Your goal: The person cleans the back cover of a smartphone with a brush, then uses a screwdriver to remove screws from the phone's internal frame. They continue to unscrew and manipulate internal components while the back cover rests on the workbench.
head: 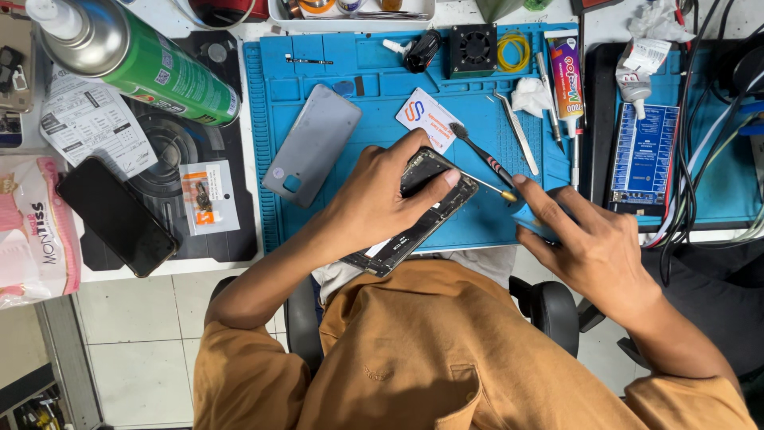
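The left hand (374,203) grips an opened black smartphone with its back removed (426,209), fingers curled over its upper end and thumb along its edge, holding it tilted over the near edge of the blue silicone work mat (382,87) on the desk. The phone's lower end sticks out below the palm, toward the person's orange shirt (430,350). The right hand (585,243) lies just right of the phone, fingers half spread, pinching a small blue flat pick (532,223). A brass-tipped screwdriver with a black and red handle (487,163) lies between the two hands. A grey phone back cover (314,143) lies left of the left hand.
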